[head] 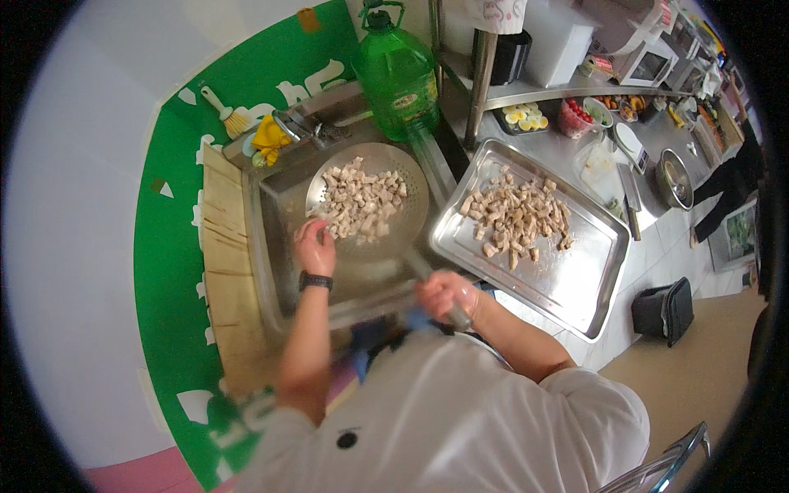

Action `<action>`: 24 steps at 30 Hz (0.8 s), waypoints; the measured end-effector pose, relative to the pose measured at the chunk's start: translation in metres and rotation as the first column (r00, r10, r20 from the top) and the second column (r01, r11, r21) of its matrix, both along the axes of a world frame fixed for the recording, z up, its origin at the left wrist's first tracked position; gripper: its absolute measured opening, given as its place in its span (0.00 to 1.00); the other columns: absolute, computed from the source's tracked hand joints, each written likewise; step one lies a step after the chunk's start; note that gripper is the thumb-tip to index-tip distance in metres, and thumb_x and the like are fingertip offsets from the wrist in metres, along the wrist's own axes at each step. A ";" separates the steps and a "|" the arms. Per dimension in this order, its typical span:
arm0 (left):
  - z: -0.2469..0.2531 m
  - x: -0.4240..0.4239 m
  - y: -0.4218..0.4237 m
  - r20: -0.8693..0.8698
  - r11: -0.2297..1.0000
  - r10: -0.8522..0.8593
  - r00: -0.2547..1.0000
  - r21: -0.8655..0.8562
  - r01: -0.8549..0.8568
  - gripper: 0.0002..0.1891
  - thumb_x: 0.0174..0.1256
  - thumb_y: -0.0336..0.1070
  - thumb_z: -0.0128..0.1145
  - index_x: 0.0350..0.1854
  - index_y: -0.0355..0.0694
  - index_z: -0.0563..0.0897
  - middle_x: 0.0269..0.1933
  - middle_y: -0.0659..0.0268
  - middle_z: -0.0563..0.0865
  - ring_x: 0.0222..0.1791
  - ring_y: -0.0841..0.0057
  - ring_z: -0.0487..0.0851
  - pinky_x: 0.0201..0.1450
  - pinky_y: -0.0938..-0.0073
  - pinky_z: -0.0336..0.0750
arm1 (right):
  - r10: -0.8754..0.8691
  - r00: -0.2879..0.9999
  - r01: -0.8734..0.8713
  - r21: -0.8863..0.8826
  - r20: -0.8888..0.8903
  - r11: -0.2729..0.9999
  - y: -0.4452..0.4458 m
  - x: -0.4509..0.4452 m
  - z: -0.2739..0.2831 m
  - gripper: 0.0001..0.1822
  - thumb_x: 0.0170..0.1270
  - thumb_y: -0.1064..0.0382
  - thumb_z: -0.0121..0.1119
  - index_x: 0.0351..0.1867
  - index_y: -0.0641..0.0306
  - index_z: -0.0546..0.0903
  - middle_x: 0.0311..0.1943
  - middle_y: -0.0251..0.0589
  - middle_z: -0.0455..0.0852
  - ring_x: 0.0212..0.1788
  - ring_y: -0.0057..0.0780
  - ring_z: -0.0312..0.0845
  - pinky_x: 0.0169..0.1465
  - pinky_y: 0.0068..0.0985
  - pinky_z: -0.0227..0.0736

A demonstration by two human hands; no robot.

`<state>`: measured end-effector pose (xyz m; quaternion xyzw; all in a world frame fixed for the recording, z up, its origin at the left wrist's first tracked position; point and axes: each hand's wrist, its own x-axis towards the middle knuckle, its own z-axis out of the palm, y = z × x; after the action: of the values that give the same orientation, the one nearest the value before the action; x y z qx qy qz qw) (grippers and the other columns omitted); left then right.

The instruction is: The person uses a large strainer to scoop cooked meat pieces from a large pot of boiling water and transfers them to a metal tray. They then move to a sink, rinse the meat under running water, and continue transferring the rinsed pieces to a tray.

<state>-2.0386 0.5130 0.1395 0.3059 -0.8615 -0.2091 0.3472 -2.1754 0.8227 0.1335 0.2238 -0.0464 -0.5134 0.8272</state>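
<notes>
My right hand [445, 297] grips the handle of a large round perforated metal skimmer [414, 203], held over the stainless steel sink [277, 289]. Pale diced meat [363, 200] is heaped in the skimmer, towards its left side. At the skimmer's lower left rim is my left hand [315, 246], its fingers curled beside the meat; whether they pinch a piece is hidden. A dark watch band circles that wrist. To the right lies a rectangular metal tray [579, 283] with more meat cubes [521, 212] spread over its upper part.
A large green plastic bottle [397, 80] stands behind the sink. A brush [225, 114] and a yellow cloth [270, 140] sit at its back left. Beyond the tray are a knife [630, 197], a kitchen scale [630, 146] and a metal bowl [675, 179]. A person's legs [718, 191] show far right.
</notes>
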 end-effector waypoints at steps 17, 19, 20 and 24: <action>-0.040 0.046 -0.032 0.014 0.695 0.219 0.976 0.700 -0.166 0.31 0.65 0.29 0.66 0.72 0.42 0.73 0.65 0.57 0.81 0.58 0.72 0.81 0.54 0.70 0.79 | -0.063 0.998 0.064 -0.035 0.024 0.997 0.019 -0.001 -0.022 0.07 0.73 0.66 0.49 0.33 0.60 0.71 0.23 0.26 0.69 0.16 0.11 0.64 0.21 0.17 0.65; -0.028 0.019 -0.041 -0.013 0.702 0.173 0.985 0.703 -0.114 0.33 0.65 0.30 0.67 0.73 0.40 0.70 0.65 0.56 0.81 0.58 0.72 0.81 0.55 0.70 0.78 | -0.037 0.997 0.036 -0.025 -0.074 0.999 0.022 -0.006 -0.016 0.07 0.73 0.66 0.50 0.32 0.59 0.73 0.22 0.25 0.69 0.16 0.09 0.63 0.19 0.14 0.60; -0.027 0.011 -0.050 -0.003 0.755 0.101 0.995 0.651 -0.074 0.34 0.65 0.30 0.67 0.73 0.38 0.70 0.66 0.55 0.81 0.58 0.72 0.82 0.56 0.70 0.78 | -0.027 0.993 0.026 -0.015 -0.119 1.000 0.025 -0.008 -0.014 0.07 0.73 0.66 0.51 0.32 0.58 0.73 0.21 0.24 0.69 0.16 0.08 0.62 0.17 0.13 0.58; -0.057 0.000 -0.101 0.197 0.925 -0.012 0.980 0.374 -0.064 0.19 0.62 0.36 0.68 0.55 0.37 0.84 0.40 0.58 0.92 0.40 0.66 0.90 0.50 0.65 0.81 | -0.013 0.999 0.010 -0.076 -0.044 0.997 0.035 -0.010 -0.017 0.05 0.73 0.67 0.50 0.35 0.58 0.73 0.22 0.24 0.70 0.16 0.09 0.61 0.19 0.13 0.59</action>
<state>-2.0388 0.4118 0.0825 0.3975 -0.8308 -0.3357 0.1978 -2.1851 0.8579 0.1166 0.1804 -0.0486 -0.5209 0.8329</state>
